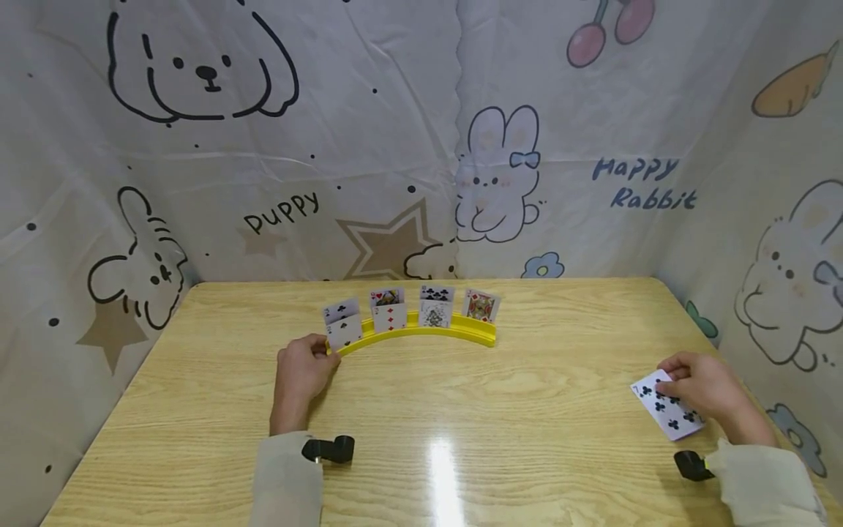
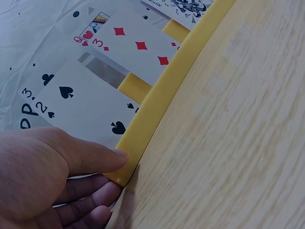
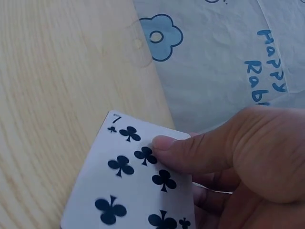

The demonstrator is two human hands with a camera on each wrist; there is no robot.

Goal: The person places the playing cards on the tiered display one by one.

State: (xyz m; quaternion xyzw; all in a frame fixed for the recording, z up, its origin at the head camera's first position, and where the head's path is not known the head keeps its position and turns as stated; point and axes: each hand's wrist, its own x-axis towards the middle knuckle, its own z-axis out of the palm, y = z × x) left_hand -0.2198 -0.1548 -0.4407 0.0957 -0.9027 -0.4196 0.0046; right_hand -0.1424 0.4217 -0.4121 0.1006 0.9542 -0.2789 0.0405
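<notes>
My left hand (image 1: 305,372) grips the left end of a curved yellow card holder (image 1: 421,331) on the table, thumb on its front in the left wrist view. Cards stand in the holder: a two of spades (image 2: 86,102) before a three of clubs, a three of diamonds (image 2: 138,45) before a queen of hearts (image 1: 387,296), a joker (image 1: 435,315) before a black card of clubs (image 1: 437,293), and a red face card (image 1: 481,305) at the right end. Off to the right, my right hand (image 1: 710,391) pinches a seven of clubs (image 3: 128,176), thumb on its face; whether other cards lie beneath it is hidden.
The light wooden table (image 1: 514,410) reaches back to a white cloth (image 1: 382,146) printed with cartoon animals, which hangs behind and along both sides. The right hand is close to the table's right edge. Black wrist cameras (image 1: 332,449) sit at both sleeves.
</notes>
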